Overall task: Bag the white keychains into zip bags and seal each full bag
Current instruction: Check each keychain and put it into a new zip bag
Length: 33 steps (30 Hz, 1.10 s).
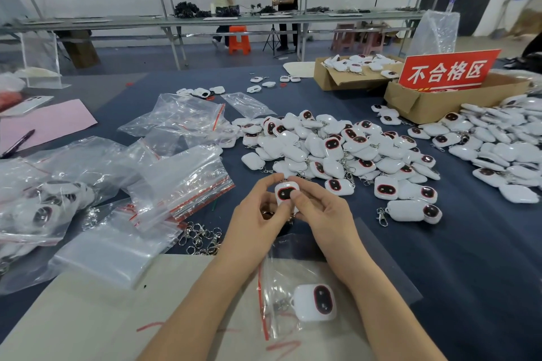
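Both my hands hold one white keychain (285, 192) with a dark red-rimmed face, just above the table's middle. My left hand (258, 218) grips its left side and my right hand (318, 214) pinches its right side, thumb on the face. Below my wrists lies a zip bag (274, 293) with a red seal strip, and a second white keychain (318, 303) rests on or in it; I cannot tell which. A large pile of white keychains (337, 146) spreads behind my hands. A stack of empty zip bags (181, 184) lies to the left.
Filled bags (44, 211) sit at far left. Loose metal clasps (202, 239) lie near the bag stack. Cardboard boxes (434, 102) with a red sign (448, 70) stand at back right beside another keychain heap (504, 141). A pink sheet (50, 123), a pen and a phone lie far left. Two people work at a distant bench.
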Each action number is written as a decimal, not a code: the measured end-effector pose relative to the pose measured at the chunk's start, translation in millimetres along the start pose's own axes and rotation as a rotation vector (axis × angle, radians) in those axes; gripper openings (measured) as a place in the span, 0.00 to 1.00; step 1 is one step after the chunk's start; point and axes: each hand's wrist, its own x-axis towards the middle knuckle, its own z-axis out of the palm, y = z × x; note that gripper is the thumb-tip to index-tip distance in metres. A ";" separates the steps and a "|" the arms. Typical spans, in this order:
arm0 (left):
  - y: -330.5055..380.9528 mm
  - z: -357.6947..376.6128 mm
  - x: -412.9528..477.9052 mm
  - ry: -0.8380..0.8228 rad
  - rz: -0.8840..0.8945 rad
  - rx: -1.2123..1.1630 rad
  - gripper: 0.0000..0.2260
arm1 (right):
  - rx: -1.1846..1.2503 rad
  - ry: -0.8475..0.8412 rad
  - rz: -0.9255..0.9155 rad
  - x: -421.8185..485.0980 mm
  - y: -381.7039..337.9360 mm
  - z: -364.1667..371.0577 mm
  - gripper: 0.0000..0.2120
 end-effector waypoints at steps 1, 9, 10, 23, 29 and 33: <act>-0.1 0.1 -0.3 0.002 0.011 0.009 0.14 | -0.012 -0.018 -0.023 -1.3 -1.2 0.4 0.15; 4.9 -7.0 -0.2 -0.024 0.021 -0.342 0.09 | -0.095 -0.047 -0.069 -2.1 -0.8 1.2 0.17; 4.9 -6.4 -0.1 -0.026 0.026 -0.354 0.09 | -0.087 -0.045 -0.072 -2.2 -1.2 0.8 0.17; 1.0 -2.6 -3.5 0.115 0.130 -0.056 0.16 | -0.078 0.018 -0.088 -2.9 -5.2 4.5 0.17; -0.9 -0.9 -3.0 0.149 0.185 0.118 0.20 | 0.050 -0.019 -0.024 -4.8 -10.6 2.7 0.14; -3.0 0.0 -3.6 0.234 0.233 0.155 0.16 | 0.134 0.011 0.044 -2.5 -10.0 0.0 0.18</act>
